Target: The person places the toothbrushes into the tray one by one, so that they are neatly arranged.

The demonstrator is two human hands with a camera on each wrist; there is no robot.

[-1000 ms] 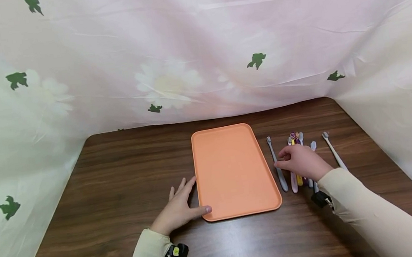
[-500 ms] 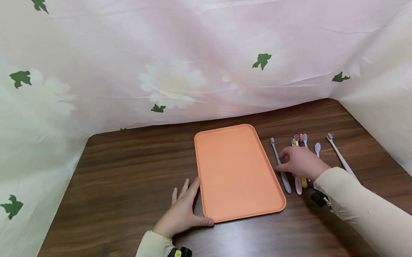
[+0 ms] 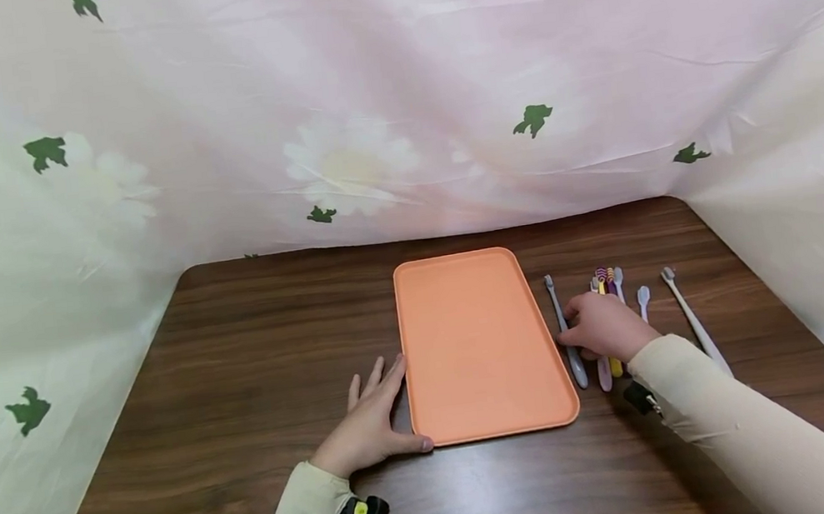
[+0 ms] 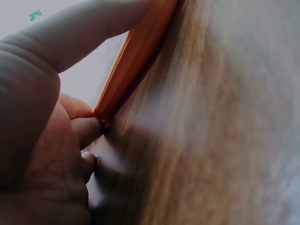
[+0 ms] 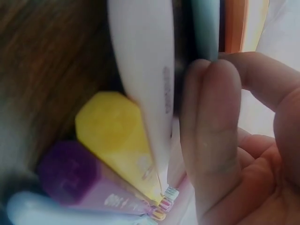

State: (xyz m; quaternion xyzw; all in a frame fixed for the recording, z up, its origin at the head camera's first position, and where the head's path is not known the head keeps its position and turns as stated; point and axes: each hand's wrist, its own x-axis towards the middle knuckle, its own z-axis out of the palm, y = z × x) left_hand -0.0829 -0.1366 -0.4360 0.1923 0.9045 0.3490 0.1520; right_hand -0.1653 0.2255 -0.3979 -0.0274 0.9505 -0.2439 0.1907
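Observation:
My left hand (image 3: 370, 429) rests on the wooden table against an orange tray (image 3: 477, 342). Its straight fingers touch the tray's left side, and the thumb lies at the near left corner. To the right of the tray, my right hand (image 3: 608, 327) pinches a grey-blue toothbrush (image 3: 579, 375) by the handle. In the right wrist view, that handle (image 5: 206, 28) sits between thumb and fingers. Just beside it lie a whitish toothbrush (image 5: 145, 61), a yellow one (image 5: 110, 124), a purple one (image 5: 70, 172) and a light blue one (image 5: 51, 209), partly hidden by the hand in the head view.
A pale lavender toothbrush (image 3: 643, 300) shows beyond the right wrist. Farther right, a white toothbrush (image 3: 697, 327) lies slanted on the table (image 3: 285, 337). A patterned cloth (image 3: 364, 86) hangs along the back and both sides.
My left thumb has slid from the tray's rim down to its near corner. The right hand stays at the grey-blue toothbrush. The whole head view has shifted slightly.

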